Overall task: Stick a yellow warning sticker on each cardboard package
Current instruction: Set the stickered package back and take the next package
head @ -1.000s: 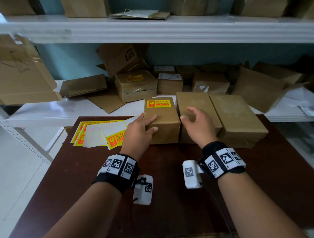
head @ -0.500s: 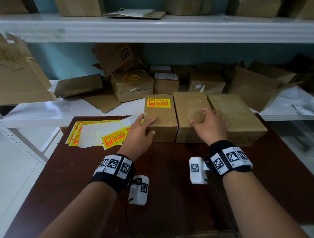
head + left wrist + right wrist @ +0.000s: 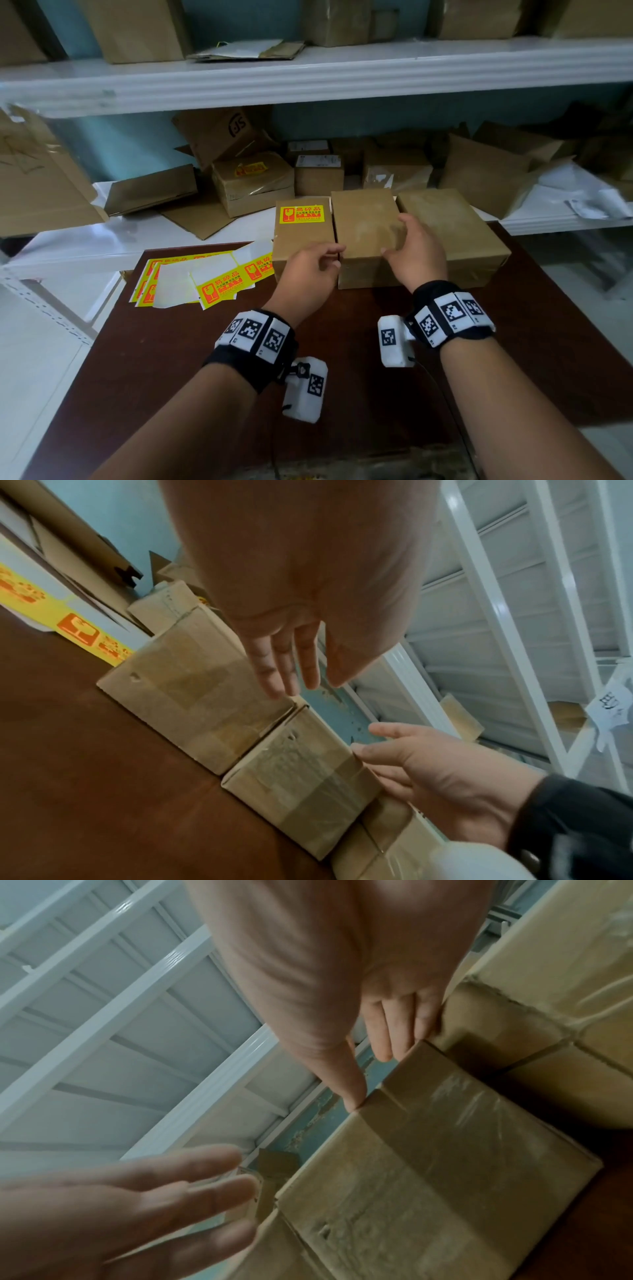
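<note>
**Hands over the middle package**

On the dark brown bench (image 3: 178,359), the left hand (image 3: 305,274) hovers with fingers relaxed and spread, holding nothing. The right hand (image 3: 416,253) rests loosely spread on the middle cardboard package (image 3: 363,222), thumb at its near edge. Left of it, touching, stands the stickered package (image 3: 301,236); right, a bare package (image 3: 452,233). Yellow sticker sheets (image 3: 219,284) lie to the left.
</note>
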